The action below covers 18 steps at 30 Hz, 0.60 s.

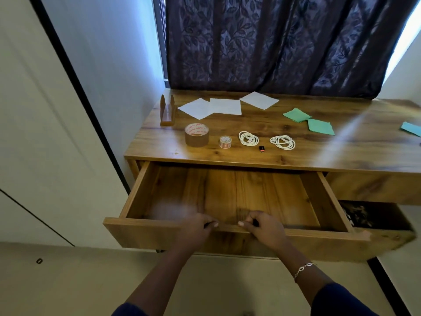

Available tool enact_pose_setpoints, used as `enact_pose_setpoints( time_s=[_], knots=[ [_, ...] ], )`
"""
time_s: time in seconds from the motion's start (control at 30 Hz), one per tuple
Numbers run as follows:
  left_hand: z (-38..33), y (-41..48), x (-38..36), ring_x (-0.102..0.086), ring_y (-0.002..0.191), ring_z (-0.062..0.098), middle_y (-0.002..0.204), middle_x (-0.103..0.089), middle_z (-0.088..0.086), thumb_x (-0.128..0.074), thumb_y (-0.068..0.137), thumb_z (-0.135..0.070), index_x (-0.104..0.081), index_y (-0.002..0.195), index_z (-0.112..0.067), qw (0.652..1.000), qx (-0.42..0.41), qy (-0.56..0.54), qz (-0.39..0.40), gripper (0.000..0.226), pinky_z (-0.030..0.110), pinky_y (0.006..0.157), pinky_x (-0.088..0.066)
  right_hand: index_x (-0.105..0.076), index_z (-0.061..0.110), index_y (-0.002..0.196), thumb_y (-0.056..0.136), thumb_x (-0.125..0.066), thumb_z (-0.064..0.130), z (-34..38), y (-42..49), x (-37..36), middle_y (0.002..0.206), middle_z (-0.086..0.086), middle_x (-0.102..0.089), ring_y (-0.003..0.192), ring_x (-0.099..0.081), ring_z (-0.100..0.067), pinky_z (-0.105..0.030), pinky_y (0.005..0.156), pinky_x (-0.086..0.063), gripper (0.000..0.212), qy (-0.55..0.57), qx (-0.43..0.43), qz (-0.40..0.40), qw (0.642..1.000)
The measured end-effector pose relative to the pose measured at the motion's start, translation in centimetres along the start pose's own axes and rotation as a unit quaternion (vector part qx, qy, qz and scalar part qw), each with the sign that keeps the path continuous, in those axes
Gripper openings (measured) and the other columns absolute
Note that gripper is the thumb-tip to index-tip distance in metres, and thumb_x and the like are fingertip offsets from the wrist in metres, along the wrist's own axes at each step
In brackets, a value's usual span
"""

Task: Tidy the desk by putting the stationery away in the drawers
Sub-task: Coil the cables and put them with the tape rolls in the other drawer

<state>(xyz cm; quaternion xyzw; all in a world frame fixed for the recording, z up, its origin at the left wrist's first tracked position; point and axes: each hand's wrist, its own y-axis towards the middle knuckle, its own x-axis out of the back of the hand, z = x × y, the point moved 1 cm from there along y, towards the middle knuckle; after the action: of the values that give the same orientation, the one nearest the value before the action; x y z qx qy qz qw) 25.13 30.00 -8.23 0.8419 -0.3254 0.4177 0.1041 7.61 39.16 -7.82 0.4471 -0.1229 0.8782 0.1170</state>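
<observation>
The desk's left drawer (141,195) is pulled far out and shows a bare wooden bottom. My left hand (196,229) and my right hand (264,229) both grip the top edge of its front panel near the middle. On the desk top (341,151) lie a brown tape roll (196,135), a small clear tape roll (225,141), two coiled white cables (248,138) (282,142), a small black and red object (262,149), three white paper sheets (224,106), green paper squares (320,127) and a wooden holder (168,110).
A dark patterned curtain (273,42) hangs behind the desk. A white cabinet door (45,133) stands close on the left. A second drawer front (373,188) on the right is closed. A blue paper (411,128) lies at the far right edge.
</observation>
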Motion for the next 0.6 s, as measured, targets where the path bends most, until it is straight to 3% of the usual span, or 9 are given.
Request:
enact_pose_setpoints(
  time_s=[0.33,0.47,0.6],
  knots=[
    [0.0,-4.7,-0.7,-0.059,0.103,0.011,0.112,-0.067,0.001,-0.052,0.093,-0.020,-0.067,0.112,-0.013,0.999,-0.006,-0.034,0.007,0.024,0.021,0.087,-0.042,-0.045,0.032,0.061,0.085,-0.062,0.037,0.3,-4.5,-1.3,0.065,0.008,-0.053,0.063,-0.051,-0.008,-0.018,0.056,-0.035,0.030,0.026,0.001,-0.007,1.000],
    [0.1,-6.3,-0.9,-0.058,0.105,0.011,0.113,-0.067,0.000,-0.053,0.093,-0.020,-0.066,0.113,-0.013,0.999,-0.006,-0.044,0.008,0.025,0.023,0.090,-0.043,-0.046,0.032,0.061,0.084,-0.063,0.037,0.6,-6.1,-1.6,0.064,0.009,-0.054,0.065,-0.054,-0.010,-0.023,0.061,-0.041,0.030,0.034,-0.002,-0.009,0.999],
    [0.1,-7.0,-1.2,-0.059,0.103,0.009,0.111,-0.067,-0.001,-0.055,0.092,-0.020,-0.067,0.111,-0.015,0.999,-0.007,-0.053,0.008,0.023,0.023,0.091,-0.044,-0.048,0.032,0.061,0.084,-0.064,0.037,0.9,-7.2,-1.6,0.072,-0.002,-0.063,0.072,-0.060,-0.017,-0.032,0.067,-0.048,0.029,0.037,-0.006,-0.016,0.999]
  ],
)
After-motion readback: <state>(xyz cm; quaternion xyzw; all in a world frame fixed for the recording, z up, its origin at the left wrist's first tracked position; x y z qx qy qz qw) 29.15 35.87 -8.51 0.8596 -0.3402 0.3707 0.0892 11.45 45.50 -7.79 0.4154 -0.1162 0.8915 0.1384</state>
